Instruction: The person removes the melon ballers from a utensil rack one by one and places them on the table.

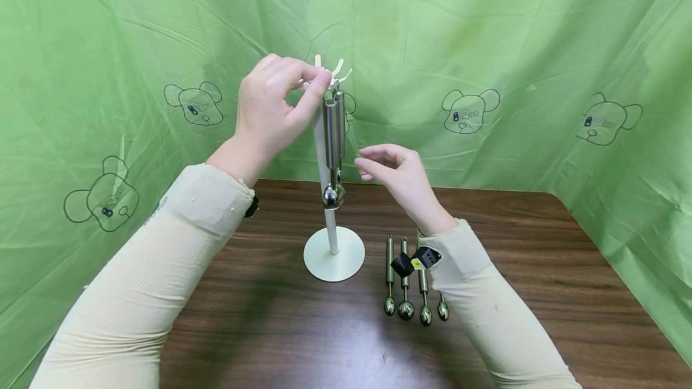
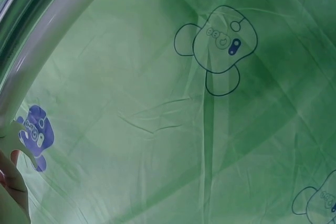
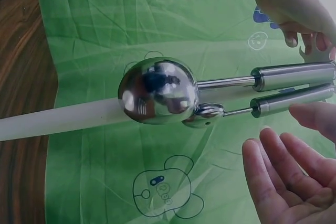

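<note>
Stand: white and upright on the wooden table, its round base left of the loose tools, its prongs spreading at the top.
Hanging utensils: two steel handles can be made out, side by side against the right of the post, rounded heads downward; whether each loop is fully seated on a prong is too small to tell.
Left hand: raised at the left of the crown, thumb and forefinger pinching at the stand's top; the exact part between them is mostly hidden.
Right hand: loosely curved, gripping nothing, just right of the hanging handles and apart from them in the head view.
Loose utensils: four in a row on the near right of the table, heads toward the near edge, partly covered by the right sleeve.
Step in hand: apparently steadying or turning the stand's top, with part of the set hung.
Next move: probably calls for a free prong facing right, then the right hand lowering to a loose handle.
</note>
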Action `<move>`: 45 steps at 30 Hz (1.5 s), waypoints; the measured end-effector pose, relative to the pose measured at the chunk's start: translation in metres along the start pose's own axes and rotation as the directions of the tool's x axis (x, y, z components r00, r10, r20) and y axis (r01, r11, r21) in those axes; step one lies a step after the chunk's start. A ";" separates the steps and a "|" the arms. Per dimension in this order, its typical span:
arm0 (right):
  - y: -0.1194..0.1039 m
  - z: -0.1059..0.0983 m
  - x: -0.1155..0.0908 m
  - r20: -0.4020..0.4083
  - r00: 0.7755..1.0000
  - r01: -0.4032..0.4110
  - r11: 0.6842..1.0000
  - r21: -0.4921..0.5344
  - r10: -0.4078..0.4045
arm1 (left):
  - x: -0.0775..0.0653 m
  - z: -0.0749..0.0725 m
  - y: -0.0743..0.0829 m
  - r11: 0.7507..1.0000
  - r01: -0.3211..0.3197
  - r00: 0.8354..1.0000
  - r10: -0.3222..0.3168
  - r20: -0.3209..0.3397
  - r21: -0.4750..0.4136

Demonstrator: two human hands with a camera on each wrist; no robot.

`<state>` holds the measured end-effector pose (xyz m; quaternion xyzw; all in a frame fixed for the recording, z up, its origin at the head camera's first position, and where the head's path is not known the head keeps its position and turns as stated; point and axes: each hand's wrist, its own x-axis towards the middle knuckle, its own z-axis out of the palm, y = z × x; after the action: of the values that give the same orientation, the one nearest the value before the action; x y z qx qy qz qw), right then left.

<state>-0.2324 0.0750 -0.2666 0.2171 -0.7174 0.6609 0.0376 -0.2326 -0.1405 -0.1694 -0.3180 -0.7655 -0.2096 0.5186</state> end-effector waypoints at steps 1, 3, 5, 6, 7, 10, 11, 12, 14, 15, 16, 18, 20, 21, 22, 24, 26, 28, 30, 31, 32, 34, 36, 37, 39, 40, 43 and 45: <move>-0.001 0.001 0.002 0.000 1.000 0.005 1.000 0.002 -0.005 | 0.000 0.000 0.000 1.000 -0.001 1.000 0.001 0.000 0.000; -0.002 0.002 0.005 0.001 1.000 0.010 1.000 0.003 -0.010 | 0.000 0.000 0.000 1.000 -0.006 1.000 0.006 -0.001 0.001; -0.004 0.004 0.009 0.005 1.000 0.015 1.000 0.000 -0.015 | 0.000 0.000 0.000 1.000 -0.009 1.000 0.009 -0.001 0.000; -0.004 0.005 0.012 0.008 1.000 0.018 1.000 0.000 -0.018 | 0.000 0.000 0.000 1.000 -0.010 1.000 0.010 -0.001 0.000; -0.004 0.006 0.014 0.009 1.000 0.019 1.000 0.005 -0.019 | 0.000 0.000 0.000 1.000 -0.011 1.000 0.011 0.000 -0.002; -0.006 0.008 0.020 0.020 1.000 0.021 1.000 0.022 -0.022 | 0.000 -0.001 0.000 1.000 -0.005 1.000 0.005 0.008 -0.010; -0.006 0.010 0.021 0.023 0.999 0.021 0.999 0.032 -0.022 | 0.000 0.000 0.000 1.000 0.000 1.000 0.000 0.011 -0.013; -0.006 0.011 0.023 0.028 0.999 0.021 0.999 0.040 -0.022 | 0.000 0.000 0.000 1.000 0.008 1.000 -0.008 0.015 -0.019; -0.006 0.013 0.025 0.039 0.999 0.019 0.998 0.053 -0.021 | -0.001 0.000 0.001 0.999 0.025 0.999 -0.024 0.023 -0.029; -0.006 0.013 0.025 0.044 0.999 0.019 0.998 0.057 -0.021 | -0.001 0.000 0.001 0.999 0.033 0.999 -0.032 0.026 -0.034; -0.006 0.014 0.026 0.049 0.999 0.016 0.998 0.058 -0.019 | -0.001 0.001 0.002 0.999 0.038 0.999 -0.037 0.029 -0.039; -0.005 0.016 0.027 0.056 0.998 0.014 0.998 0.059 -0.017 | -0.001 0.001 0.002 0.998 0.046 0.999 -0.044 0.031 -0.047; -0.005 0.018 0.027 0.063 0.998 0.012 0.998 0.066 -0.017 | -0.002 0.001 0.002 0.998 0.046 0.998 -0.044 0.034 -0.051; -0.005 0.019 0.027 0.065 0.998 0.013 0.997 0.070 -0.017 | -0.002 0.001 0.002 0.998 0.046 0.998 -0.044 0.035 -0.051; -0.005 0.020 0.027 0.065 0.998 0.015 0.997 0.075 -0.020 | -0.002 0.001 0.002 0.998 0.046 0.998 -0.044 0.036 -0.051; -0.006 0.022 0.027 0.062 0.998 0.021 0.996 0.090 -0.027 | -0.003 0.001 0.002 0.997 0.047 0.998 -0.045 0.036 -0.053; -0.006 0.023 0.027 0.058 0.998 0.029 0.995 0.099 -0.035 | -0.003 0.001 0.002 0.997 0.050 0.998 -0.048 0.034 -0.057; -0.006 0.023 0.027 0.055 0.997 0.042 0.994 0.097 -0.048 | -0.003 0.001 0.002 0.997 0.055 0.998 -0.053 0.032 -0.063; -0.008 0.023 0.027 0.053 0.997 0.056 0.995 0.085 -0.061 | -0.003 0.001 0.003 0.996 0.060 0.998 -0.058 0.029 -0.067; -0.008 0.023 0.027 0.051 0.996 0.064 0.995 0.077 -0.068 | -0.003 0.001 0.003 0.996 0.063 0.998 -0.061 0.029 -0.067; -0.009 0.023 0.026 0.049 0.996 0.071 0.995 0.065 -0.075 | -0.003 0.001 0.003 0.996 0.066 0.998 -0.064 0.029 -0.068; -0.010 0.023 0.026 0.042 0.996 0.081 0.996 0.042 -0.082 | -0.002 0.000 0.003 0.995 0.070 0.997 -0.068 0.030 -0.069; -0.012 0.022 0.025 0.035 0.996 0.084 0.996 0.022 -0.085 | -0.002 0.000 0.003 0.995 0.073 0.997 -0.071 0.031 -0.066; -0.012 0.022 0.024 0.032 0.996 0.085 0.996 0.017 -0.085 | -0.002 0.000 0.003 0.995 0.073 0.997 -0.071 0.031 -0.066; -0.014 0.021 0.024 0.029 0.996 0.084 0.996 0.015 -0.084 | -0.002 0.000 0.003 0.995 0.072 0.997 -0.070 0.030 -0.065; -0.015 0.021 0.023 0.024 0.996 0.086 0.996 0.010 -0.086 | -0.002 0.000 0.003 0.996 0.070 0.997 -0.069 0.030 -0.063; -0.017 0.019 0.023 0.009 0.995 0.097 0.995 0.009 -0.097 | -0.003 0.000 0.003 0.996 0.065 0.998 -0.063 0.026 -0.060; -0.019 0.018 0.022 -0.007 0.994 0.108 0.994 0.004 -0.108 | -0.003 0.000 0.003 0.997 0.060 0.998 -0.059 0.024 -0.056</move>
<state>-0.2417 0.0514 -0.2440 0.2536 -0.7031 0.6600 0.0753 -0.2301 -0.1389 -0.1721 -0.3120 -0.7740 -0.2428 0.4945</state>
